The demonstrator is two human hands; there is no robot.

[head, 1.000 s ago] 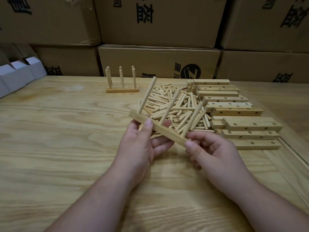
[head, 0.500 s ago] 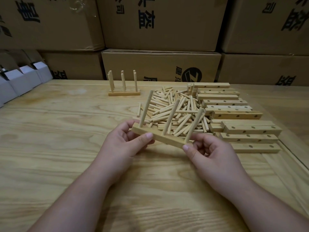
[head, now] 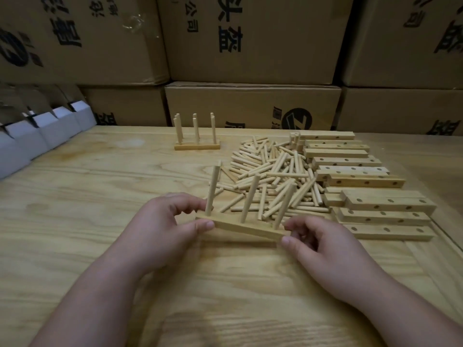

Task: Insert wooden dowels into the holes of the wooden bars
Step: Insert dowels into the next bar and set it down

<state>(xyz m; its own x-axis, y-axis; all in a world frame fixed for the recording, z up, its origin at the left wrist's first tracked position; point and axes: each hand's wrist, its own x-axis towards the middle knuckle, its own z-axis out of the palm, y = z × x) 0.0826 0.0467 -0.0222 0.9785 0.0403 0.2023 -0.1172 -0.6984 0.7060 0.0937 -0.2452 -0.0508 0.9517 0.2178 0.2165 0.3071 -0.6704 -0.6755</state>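
Hands hold one wooden bar [head: 246, 229] between them, low over the table [head: 75, 221]. The left hand [head: 160, 229] pinches the bar's left end, thumb on the near face and fingers curled over the far side; the right hand [head: 323, 249] pinches the right end in the same way. Three dowels [head: 250, 196] stand in the bar's holes, leaning slightly to the right. Whether the bar's underside touches the table or hovers just above it is hard to tell — a shadow lies beneath its near edge.

Behind the bar lies a loose pile of dowels [head: 275, 176], and just right of the pile sit the stacked bars [head: 363, 186], their drilled holes showing. Farther back, left of the pile, finished bars [head: 197, 146] stand upright on the table with dowels in them — apparently two pieces, one behind the other.

White folded boxes [head: 37, 131] line the table's left edge. Brown cardboard cartons [head: 250, 103] with black printing are stacked along the back.
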